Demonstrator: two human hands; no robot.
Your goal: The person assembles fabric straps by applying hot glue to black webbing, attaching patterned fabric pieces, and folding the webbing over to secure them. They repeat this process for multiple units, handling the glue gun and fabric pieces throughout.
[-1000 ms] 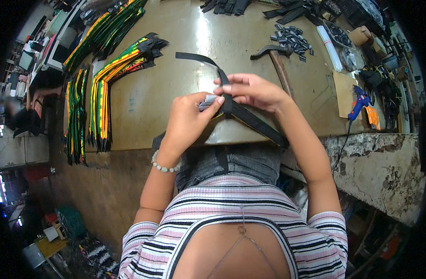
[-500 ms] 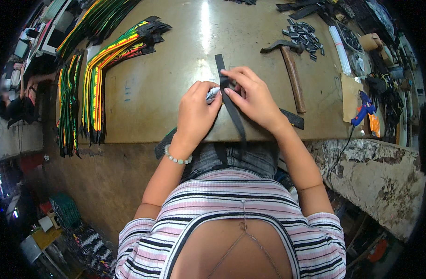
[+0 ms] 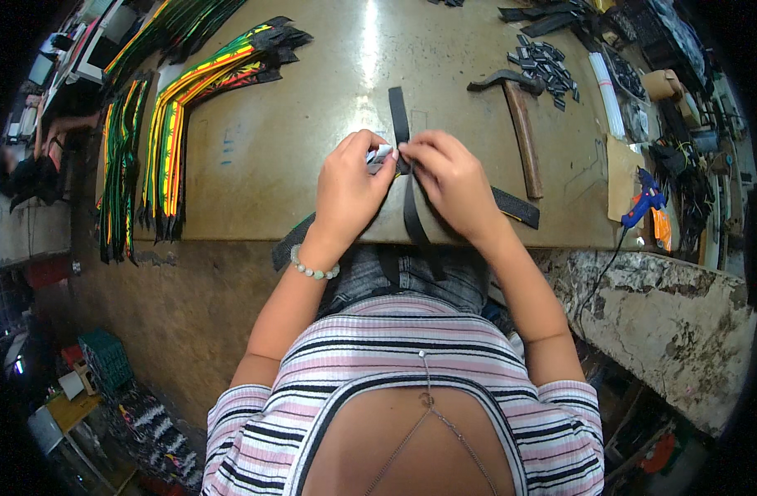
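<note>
A narrow black strap (image 3: 400, 116) runs front to back between my hands, its near end hanging over the table edge. My left hand (image 3: 351, 194) is closed, thumb and fingers pinching the strap where it crosses a folded pale grey-and-white piece (image 3: 379, 154). My right hand (image 3: 454, 183) is closed too, its fingertips pinched at the same crossing from the right. A wider black band (image 3: 517, 208) with a thin yellow line comes out from under my right hand. Another dark band end (image 3: 292, 245) shows by my left wrist. My fingers hide where these parts meet.
A wooden-handled hammer (image 3: 521, 136) lies to the right, beside a pile of small dark pieces (image 3: 546, 68). Colourful patterned straps (image 3: 171, 153) lie in bundles on the left. A blue glue gun (image 3: 645, 198) with a cord lies at the right edge, near white sticks (image 3: 607, 95).
My right fingers have come down from the upper part of the strap to the crossing, bunching together. My left hand keeps its pinch. The view has shifted slightly.
</note>
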